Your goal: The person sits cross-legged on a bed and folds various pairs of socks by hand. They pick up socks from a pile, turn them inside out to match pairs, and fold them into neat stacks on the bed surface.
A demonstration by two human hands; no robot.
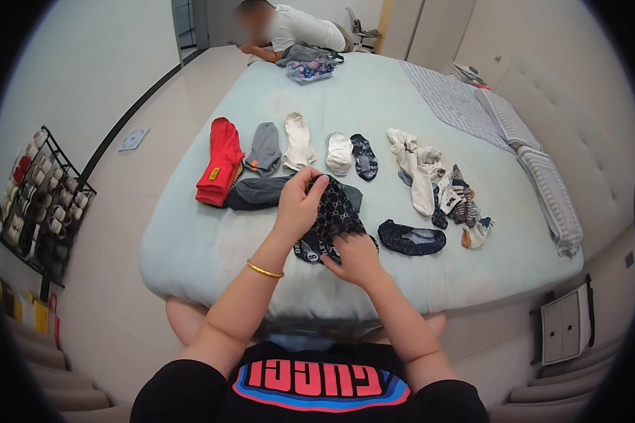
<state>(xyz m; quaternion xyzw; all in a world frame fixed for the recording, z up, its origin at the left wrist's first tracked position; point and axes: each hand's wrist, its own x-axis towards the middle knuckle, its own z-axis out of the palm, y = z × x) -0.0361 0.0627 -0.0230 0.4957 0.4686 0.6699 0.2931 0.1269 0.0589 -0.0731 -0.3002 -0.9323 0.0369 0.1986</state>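
Above the near part of the bed (190, 261), a black patterned sock (334, 204) with white lettering near its lower end is in both my hands. My left hand (300, 208), with a gold bangle on its wrist, pinches the upper end between thumb and fingers. Lower down, my right hand (358, 257) is closed on the fabric, its fingertips slightly blurred. Just behind them lies a dark grey sock (257, 194), partly covered by my left hand. Red socks (219, 162) are stacked to the left, and a dark speckled low sock (411, 238) lies on the right.
Beyond my hands are grey socks (264, 148), white socks (300, 141), white low socks (339, 154) and a dark patterned pair (364, 156). A loose pile of socks (430, 176) lies right. A person (307, 29) leans on the far edge near a floral bag (309, 70).
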